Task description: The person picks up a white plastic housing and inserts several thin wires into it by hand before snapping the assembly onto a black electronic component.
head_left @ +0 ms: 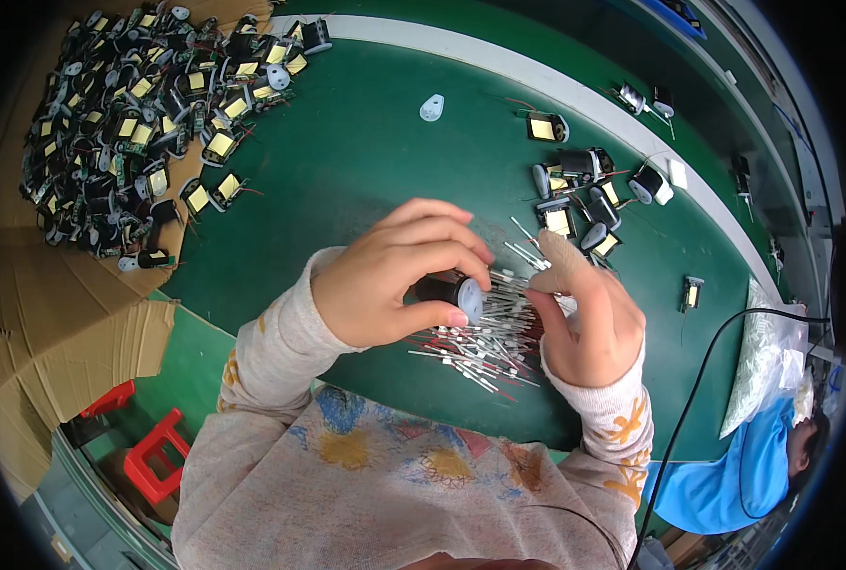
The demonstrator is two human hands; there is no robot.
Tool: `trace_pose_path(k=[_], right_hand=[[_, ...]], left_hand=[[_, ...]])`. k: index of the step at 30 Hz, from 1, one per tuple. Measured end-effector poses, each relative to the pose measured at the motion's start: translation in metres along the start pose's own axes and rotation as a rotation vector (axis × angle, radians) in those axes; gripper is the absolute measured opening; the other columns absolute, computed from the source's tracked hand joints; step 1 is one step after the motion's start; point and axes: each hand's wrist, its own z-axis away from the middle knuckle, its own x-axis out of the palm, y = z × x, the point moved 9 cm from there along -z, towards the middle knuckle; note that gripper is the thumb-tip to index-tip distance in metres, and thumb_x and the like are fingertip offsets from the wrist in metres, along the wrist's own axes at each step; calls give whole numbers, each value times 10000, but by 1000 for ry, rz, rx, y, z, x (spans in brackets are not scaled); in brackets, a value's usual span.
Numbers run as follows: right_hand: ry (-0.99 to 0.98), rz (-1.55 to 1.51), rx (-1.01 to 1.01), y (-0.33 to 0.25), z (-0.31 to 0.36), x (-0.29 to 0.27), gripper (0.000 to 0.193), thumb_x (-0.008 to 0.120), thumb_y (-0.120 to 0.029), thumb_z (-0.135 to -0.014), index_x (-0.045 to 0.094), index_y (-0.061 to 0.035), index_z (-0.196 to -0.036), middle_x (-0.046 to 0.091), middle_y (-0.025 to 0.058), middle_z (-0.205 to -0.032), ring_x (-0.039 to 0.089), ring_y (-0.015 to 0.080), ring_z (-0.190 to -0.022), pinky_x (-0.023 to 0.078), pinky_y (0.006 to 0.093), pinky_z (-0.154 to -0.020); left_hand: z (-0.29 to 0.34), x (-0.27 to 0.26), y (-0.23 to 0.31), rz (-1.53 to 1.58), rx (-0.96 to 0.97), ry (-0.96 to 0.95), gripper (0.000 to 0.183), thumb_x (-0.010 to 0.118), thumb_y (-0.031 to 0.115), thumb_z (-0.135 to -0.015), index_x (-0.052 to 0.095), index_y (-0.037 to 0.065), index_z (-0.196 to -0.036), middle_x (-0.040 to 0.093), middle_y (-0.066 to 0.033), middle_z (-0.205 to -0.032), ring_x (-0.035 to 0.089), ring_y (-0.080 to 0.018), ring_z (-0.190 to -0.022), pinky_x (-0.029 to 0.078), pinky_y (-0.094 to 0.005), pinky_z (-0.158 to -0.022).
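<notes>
My left hand (399, 275) grips a black cylindrical part with a grey end cap (469, 301) between thumb and fingers. Just right of it, my right hand (589, 309) has thumb and index finger brought together. A tan covering wraps that index finger. Whatever sits in the pinch is too small or hidden to make out. Under and between both hands lies a loose heap of thin wire leads (485, 356) with white sleeves and some red wire, partly covered by the hands.
Many similar black parts with yellow pads (138, 128) fill a cardboard box (72, 294) at the left. Several more parts (594, 163) lie beyond my right hand. A lone grey cap (432, 107) rests farther back. A black cable (694, 380) and a plastic bag (760, 351) are at right.
</notes>
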Motion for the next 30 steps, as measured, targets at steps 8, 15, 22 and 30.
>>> trace_pose_path(k=[8, 15, 22, 30], right_hand=[[110, -311, 52, 4, -6, -15, 448, 707, -18, -620, 616, 14, -1058, 619, 102, -767, 574, 214, -661, 459, 293, -607], [56, -727, 200, 25, 0, 5, 191, 768, -15, -663, 654, 13, -813, 679, 133, -829, 665, 232, -764, 523, 305, -685], [123, -911, 265, 29, 6, 8, 181, 748, 10, -675, 647, 30, -823, 680, 136, -803, 666, 232, -750, 532, 313, -679], [490, -562, 167, 21, 18, -55, 133, 747, -13, -680, 644, 41, -745, 657, 153, -711, 660, 249, -649, 531, 309, -584]], left_hand=[[-2, 5, 1, 416, -32, -75, 336, 774, 221, -694, 663, 32, -950, 627, -77, -983, 530, -271, -1028, 373, -381, -940], [-2, 12, 7, 593, -36, -20, 344, 775, 190, -698, 658, 6, -963, 615, -96, -996, 522, -259, -1038, 376, -363, -924], [-1, 14, 9, 673, -33, 49, 330, 764, 163, -717, 653, -11, -973, 600, -107, -1009, 524, -250, -1030, 383, -357, -923], [3, 14, 6, 709, -96, 133, 343, 740, 69, -729, 608, -26, -1030, 613, -147, -1035, 569, -239, -1025, 418, -351, -915]])
